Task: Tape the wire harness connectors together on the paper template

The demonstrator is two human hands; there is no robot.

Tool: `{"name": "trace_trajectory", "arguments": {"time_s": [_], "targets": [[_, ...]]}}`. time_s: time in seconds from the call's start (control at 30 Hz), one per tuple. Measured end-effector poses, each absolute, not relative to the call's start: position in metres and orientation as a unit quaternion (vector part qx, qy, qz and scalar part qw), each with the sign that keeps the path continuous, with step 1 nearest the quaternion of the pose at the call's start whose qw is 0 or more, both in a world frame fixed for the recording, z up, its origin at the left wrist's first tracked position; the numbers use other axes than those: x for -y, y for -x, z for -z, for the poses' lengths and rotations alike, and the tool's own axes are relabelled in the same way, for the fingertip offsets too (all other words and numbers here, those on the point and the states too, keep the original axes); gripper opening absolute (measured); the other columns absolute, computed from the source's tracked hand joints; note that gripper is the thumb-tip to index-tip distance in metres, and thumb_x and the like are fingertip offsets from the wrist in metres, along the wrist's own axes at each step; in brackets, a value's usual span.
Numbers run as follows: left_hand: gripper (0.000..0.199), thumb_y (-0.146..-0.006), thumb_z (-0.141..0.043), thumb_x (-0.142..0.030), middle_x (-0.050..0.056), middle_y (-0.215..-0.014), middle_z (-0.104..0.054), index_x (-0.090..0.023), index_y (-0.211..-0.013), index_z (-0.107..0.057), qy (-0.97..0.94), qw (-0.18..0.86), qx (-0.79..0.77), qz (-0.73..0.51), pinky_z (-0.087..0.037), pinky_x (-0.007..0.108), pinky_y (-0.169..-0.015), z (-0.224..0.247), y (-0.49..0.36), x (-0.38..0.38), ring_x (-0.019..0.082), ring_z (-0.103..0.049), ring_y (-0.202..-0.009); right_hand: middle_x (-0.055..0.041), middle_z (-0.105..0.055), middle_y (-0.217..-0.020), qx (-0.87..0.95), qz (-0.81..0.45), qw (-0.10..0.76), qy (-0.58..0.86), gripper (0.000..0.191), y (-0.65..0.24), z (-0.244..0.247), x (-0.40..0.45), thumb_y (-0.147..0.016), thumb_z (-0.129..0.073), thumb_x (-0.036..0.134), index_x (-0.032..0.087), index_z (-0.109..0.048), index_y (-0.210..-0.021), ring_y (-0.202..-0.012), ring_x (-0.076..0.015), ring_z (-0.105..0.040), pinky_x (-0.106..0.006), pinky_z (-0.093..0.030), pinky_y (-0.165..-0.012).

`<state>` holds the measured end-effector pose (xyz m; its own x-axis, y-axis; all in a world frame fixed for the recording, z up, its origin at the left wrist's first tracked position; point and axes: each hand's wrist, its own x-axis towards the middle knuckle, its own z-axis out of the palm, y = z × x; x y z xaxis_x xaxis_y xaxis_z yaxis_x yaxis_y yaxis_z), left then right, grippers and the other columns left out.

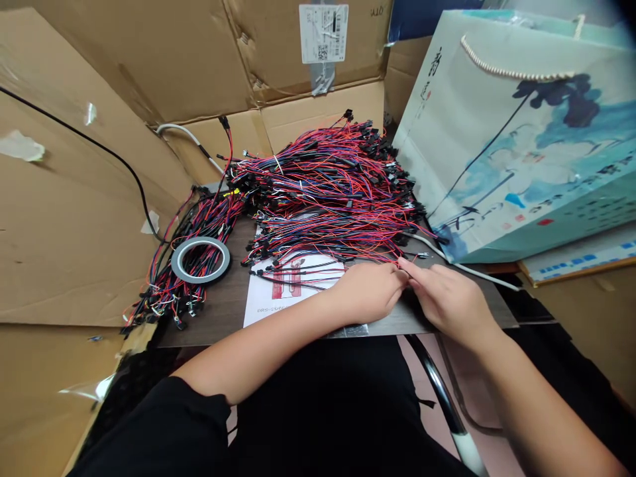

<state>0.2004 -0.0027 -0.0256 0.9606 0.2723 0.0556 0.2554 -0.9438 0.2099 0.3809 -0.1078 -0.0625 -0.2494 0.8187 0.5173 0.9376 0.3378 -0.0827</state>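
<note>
My left hand (pixel 373 291) and my right hand (pixel 447 299) meet at the front right of the dark table (pixel 218 324). The fingers of both are closed, pinching thin wires at the right end of a harness; their exact grip is partly hidden. Just beyond them lies a large pile of red, black and blue wire harnesses (pixel 332 192) with black connectors. Beneath the left forearm and the nearest wires is a white printed sheet (pixel 258 298) with a red picture. A grey tape roll (pixel 224 268) rests on a smaller wire bundle (pixel 163 285) at the left.
Cardboard walls (pixel 189 59) stand behind and at the left. A large light-blue paper bag (pixel 462 139) stands at the right, beside a white cable (pixel 462 267). A black cable (pixel 114 152) hangs along the left cardboard. Below the table's front edge is a curved metal tube (pixel 440 384).
</note>
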Motion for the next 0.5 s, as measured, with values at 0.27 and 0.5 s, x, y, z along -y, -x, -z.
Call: {"name": "trace_trajectory", "arguments": {"time_s": [0.27, 0.5], "targets": [[0.025, -0.094, -0.040, -0.022, 0.008, -0.104, -0.070, -0.015, -0.103, -0.062, -0.979, 0.139, -0.143, -0.033, -0.054, 0.034, -0.074, 0.0209, -0.2003, 0.0016, 0.023, -0.068, -0.089, -0.0072, -0.065, -0.099, 0.800, 0.094, 0.246, 0.539, 0.069, -0.3809, 0.0580, 0.1092, -0.092, -0.058, 0.015, 0.024, -0.031, -0.155, -0.087, -0.0181, -0.058, -0.028, -0.047, -0.076], [0.030, -0.099, -0.035, -0.023, 0.009, -0.099, -0.070, -0.013, -0.107, -0.062, -0.986, 0.094, -0.133, -0.031, -0.052, 0.033, -0.066, 0.0261, -0.2029, 0.0032, 0.023, -0.069, -0.082, -0.0040, -0.063, -0.083, 0.813, 0.112, 0.213, 0.530, 0.069, -0.3833, 0.0548, 0.1080, -0.093, -0.050, 0.011, 0.023, -0.026, -0.157, -0.077, -0.0176, -0.053, -0.030, -0.046, -0.071]]}}
